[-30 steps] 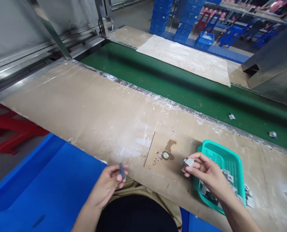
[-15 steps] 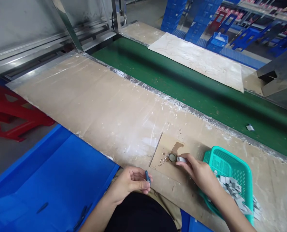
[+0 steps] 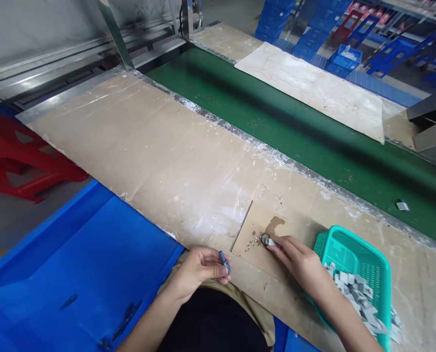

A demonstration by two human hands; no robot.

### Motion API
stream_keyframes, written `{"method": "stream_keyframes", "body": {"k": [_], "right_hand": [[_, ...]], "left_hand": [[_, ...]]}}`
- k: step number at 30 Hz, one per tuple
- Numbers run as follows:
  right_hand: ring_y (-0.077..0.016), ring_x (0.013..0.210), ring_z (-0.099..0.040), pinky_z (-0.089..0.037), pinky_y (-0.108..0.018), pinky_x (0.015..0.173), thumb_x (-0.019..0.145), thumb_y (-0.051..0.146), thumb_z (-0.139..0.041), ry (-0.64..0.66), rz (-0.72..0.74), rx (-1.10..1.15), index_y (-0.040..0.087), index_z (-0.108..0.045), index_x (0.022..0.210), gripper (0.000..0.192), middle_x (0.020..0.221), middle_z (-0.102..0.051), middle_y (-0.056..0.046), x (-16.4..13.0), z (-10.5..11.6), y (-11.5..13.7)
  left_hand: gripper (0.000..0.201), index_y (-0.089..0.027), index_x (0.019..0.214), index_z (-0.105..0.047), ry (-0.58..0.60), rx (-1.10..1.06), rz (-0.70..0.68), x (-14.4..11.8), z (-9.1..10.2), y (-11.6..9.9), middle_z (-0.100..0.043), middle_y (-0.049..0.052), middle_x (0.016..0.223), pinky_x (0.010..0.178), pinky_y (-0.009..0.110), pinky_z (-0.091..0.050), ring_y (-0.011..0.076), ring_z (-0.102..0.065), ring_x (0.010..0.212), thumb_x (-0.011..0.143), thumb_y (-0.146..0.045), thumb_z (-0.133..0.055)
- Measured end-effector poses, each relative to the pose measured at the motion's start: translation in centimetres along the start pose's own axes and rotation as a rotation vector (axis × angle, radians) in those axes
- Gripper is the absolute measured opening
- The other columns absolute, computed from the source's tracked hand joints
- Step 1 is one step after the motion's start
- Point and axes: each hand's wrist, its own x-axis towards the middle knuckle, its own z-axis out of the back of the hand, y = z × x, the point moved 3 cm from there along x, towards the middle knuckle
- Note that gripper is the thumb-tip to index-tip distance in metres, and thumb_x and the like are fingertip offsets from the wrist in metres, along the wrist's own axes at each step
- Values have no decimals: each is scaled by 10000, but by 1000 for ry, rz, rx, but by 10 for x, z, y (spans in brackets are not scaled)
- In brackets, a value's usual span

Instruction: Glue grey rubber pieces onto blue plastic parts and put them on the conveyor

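Observation:
A small dark blue, rod-like part [image 3: 224, 261] is pinched between the thumb and fingers of my left hand [image 3: 203, 271], near the table's front edge. My right hand [image 3: 298, 259] grips a small light grey plastic piece [image 3: 271, 242] by fingertips and thumb. That piece is over a small round dark-rimmed cap [image 3: 264, 238], and I cannot tell whether it touches what is inside. The cap sits on a square brown board [image 3: 254, 225] with wet spots. Beside my right forearm stands a green basket [image 3: 384, 274] with many grey pieces [image 3: 359, 298] in it.
Behind the table runs a green conveyor belt [image 3: 218, 80] carrying a grey piece [image 3: 402, 205]. A blue bin [image 3: 74, 254] with several dark parts lies at the left, near a red stool [image 3: 23, 156]. More grey pieces lie on the table right of the basket.
My right hand has moved the grey piece left, from beside the cap to over it. My left hand still holds the dark blue part. The view has shifted slightly.

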Motion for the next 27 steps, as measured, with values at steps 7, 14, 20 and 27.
{"method": "stream_keyframes", "body": {"k": [7,14,20,27], "right_hand": [[-203,762,-687,-548,-291,681,874,326,-553,-74,-184,157,187,-649,964,191,870,-711,-77,0,17,8],[-156,540,-646,-520,-228,525,817,402,-605,55,-591,762,171,-614,840,233,617,-679,-32,-2,40,42],[-147,512,-636,-501,-212,497,804,379,-620,83,-581,819,181,-610,777,200,591,-681,-23,1,45,54],[-156,497,-621,-485,-223,487,820,369,-592,174,-499,693,192,-612,751,191,573,-672,-16,2,46,55]], "left_hand": [[329,-113,711,-712,-99,-58,-92,7,-19,-3,-703,46,657,601,246,-557,153,-642,623,465,-254,-880],[402,-127,770,-727,-97,-111,-202,22,-62,-2,-705,38,615,584,267,-563,172,-653,577,456,-326,-878],[343,-130,754,-734,-50,-32,-312,18,-77,-10,-717,61,614,601,254,-553,190,-675,593,526,-361,-844],[298,-151,677,-721,-90,-15,-288,17,-76,-6,-712,52,593,601,332,-574,227,-672,572,536,-389,-831]]}}
